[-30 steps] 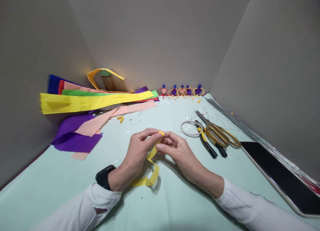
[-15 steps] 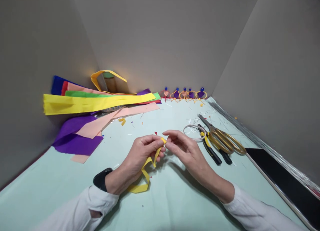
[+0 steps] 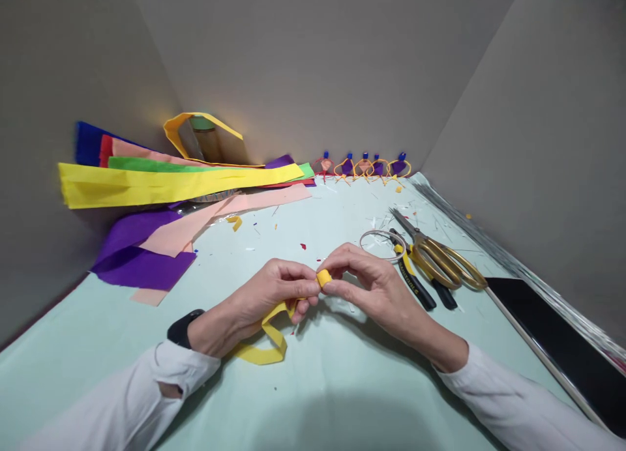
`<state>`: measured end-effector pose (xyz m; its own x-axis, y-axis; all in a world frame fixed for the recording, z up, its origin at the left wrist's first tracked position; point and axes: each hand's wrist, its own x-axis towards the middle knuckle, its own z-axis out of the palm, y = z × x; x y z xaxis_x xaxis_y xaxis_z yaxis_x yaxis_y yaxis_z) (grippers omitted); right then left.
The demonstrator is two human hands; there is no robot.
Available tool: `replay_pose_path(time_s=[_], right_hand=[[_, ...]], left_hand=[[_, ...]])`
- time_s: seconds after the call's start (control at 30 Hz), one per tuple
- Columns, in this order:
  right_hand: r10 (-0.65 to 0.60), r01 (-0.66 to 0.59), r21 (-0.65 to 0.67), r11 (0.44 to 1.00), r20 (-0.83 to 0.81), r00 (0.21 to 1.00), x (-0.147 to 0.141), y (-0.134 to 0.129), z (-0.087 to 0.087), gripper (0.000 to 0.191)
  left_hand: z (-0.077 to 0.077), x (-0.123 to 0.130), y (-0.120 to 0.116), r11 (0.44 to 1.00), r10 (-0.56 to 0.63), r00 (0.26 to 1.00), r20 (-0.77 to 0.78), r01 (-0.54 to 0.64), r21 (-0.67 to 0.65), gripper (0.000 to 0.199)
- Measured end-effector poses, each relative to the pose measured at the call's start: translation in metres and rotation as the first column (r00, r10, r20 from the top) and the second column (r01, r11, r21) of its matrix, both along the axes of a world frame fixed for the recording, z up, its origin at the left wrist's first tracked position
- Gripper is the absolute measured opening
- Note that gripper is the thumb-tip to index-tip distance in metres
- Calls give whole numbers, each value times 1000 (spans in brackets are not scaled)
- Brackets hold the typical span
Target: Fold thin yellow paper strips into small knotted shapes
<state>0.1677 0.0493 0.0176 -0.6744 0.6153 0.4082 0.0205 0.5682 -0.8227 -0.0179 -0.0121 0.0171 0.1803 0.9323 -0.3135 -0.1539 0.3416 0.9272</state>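
A narrow yellow paper strip (image 3: 274, 339) runs from my left hand (image 3: 274, 293) down in loose bends onto the pale green table cover. Its upper end forms a small yellow roll (image 3: 323, 278) between my two hands. My left thumb and fingers pinch the strip just beside that roll. On the roll's other side, my right hand (image 3: 364, 285) has its thumb and forefinger closed around it. Whether anything lies inside the roll is hidden.
Wide coloured crepe-paper strips (image 3: 180, 185) lie at back left. Small figures (image 3: 364, 166) line the back wall. To the right are a wire coil (image 3: 379, 232), black-yellow pliers (image 3: 415, 285), gold-handled scissors (image 3: 437, 262), a black-faced flat device (image 3: 552, 340) and thin wires (image 3: 518, 285).
The strip's end has become a compact roll, and my right thumb and forefinger have closed on it; they were slightly apart before. The camera view has tilted down slightly.
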Motion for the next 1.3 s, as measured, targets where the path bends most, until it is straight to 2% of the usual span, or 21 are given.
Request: replay_pose_path(time_s=[0.07, 0.13, 0.27, 0.47, 0.57, 0.63, 0.7, 0.8, 0.9, 0.97, 1.13, 1.3], right_hand=[[-15, 14, 61, 998, 25, 1000, 0, 0, -2, 6], [-44, 34, 188, 982, 47, 998, 0, 0, -5, 8], [-106, 47, 449, 892, 106, 989, 2, -2, -12, 11], [-160, -12, 595, 804, 235, 959, 2, -3, -14, 14], [-175, -37, 630, 776, 271, 946, 1, -4, -14, 17], [-167, -41, 620, 783, 274, 947, 0, -3, -15, 17], [-140, -19, 561, 828, 238, 961, 0, -3, -14, 14], [-97, 24, 389, 921, 167, 981, 0, -2, -12, 9], [-82, 30, 308, 951, 155, 985, 0, -1, -10, 7], [-90, 23, 355, 934, 173, 981, 1, -2, -11, 9], [-149, -29, 536, 843, 285, 947, 1, -6, -15, 12], [-207, -82, 620, 780, 379, 902, -1, -8, -17, 16]], left_hand=[[0, -2, 0, 1000, -8, 999, -38, 9, 19, 22], [-1, -2, 0, 999, 0, 998, -66, 2, 40, 21], [-3, 0, 0, 998, 37, 991, -127, -29, 63, 22], [-1, 2, -1, 996, 59, 975, -215, -43, 81, 21], [-3, 2, 0, 995, 47, 955, -292, -21, 94, 21], [-4, 1, 1, 996, 37, 949, -313, -8, 94, 21], [-5, 1, 1, 996, 32, 953, -302, -4, 92, 21], [-5, 1, 1, 994, 32, 958, -285, 1, 112, 21], [-2, 1, 1, 988, 37, 949, -312, 11, 153, 20], [-1, 2, 1, 983, 40, 931, -363, 28, 180, 20], [-3, 2, 1, 967, 40, 832, -553, 108, 232, 22], [-4, 3, 0, 946, 44, 733, -679, 187, 264, 23]])
